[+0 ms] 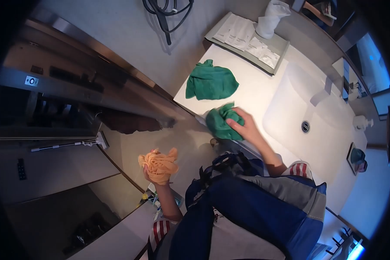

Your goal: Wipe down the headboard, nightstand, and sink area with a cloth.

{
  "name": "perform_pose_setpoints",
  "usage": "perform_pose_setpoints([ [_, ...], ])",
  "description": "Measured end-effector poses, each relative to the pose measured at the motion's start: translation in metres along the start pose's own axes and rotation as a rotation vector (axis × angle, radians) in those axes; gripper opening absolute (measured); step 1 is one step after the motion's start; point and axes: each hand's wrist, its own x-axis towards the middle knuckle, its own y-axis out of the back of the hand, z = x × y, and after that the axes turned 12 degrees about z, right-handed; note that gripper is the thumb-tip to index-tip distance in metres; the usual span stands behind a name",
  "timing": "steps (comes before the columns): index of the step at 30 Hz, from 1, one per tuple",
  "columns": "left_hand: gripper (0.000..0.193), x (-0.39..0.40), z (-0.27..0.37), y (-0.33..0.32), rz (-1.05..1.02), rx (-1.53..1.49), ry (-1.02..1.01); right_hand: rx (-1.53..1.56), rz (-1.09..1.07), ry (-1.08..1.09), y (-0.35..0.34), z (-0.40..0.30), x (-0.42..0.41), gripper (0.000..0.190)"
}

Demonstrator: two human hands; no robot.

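Observation:
My left hand (148,174) is closed around a bunched orange cloth (159,165), held over the floor at the lower left of the view. In my right hand (243,125) is a crumpled green cloth (221,123), its folds hanging at the front edge of the white washbasin counter (260,94). A second green cloth (211,81) lies loosely spread on the counter, just beyond the one I hold. The two green cloths look apart. Some fingers of both hands are hidden by the cloths.
A tray (266,70) with paper packets and a wrapped white item (271,19) stands at the counter's far end. The sink drain (305,126) lies right of my hand, below the faucet (321,94). A squeegee mop (100,140) and a caddy of bottles (151,198) are at left.

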Motion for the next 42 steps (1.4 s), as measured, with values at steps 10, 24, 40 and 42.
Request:
perform_pose_setpoints([
  [10,0.05,0.024,-0.006,0.0,0.257,0.115,-0.02,-0.971,0.327,0.359,-0.044,0.006,0.088,0.072],
  [24,0.046,0.046,0.038,0.034,0.358,0.108,0.031,-0.947,0.227,0.317,0.004,0.015,0.136,0.044],
  [40,0.044,0.072,0.035,0.05,0.407,-0.012,0.058,-1.104,0.162,0.401,-0.078,0.038,0.006,0.064],
  [42,0.044,0.07,0.034,0.052,0.404,0.003,0.068,-1.107,0.115,0.444,-0.095,0.038,0.013,0.058],
])
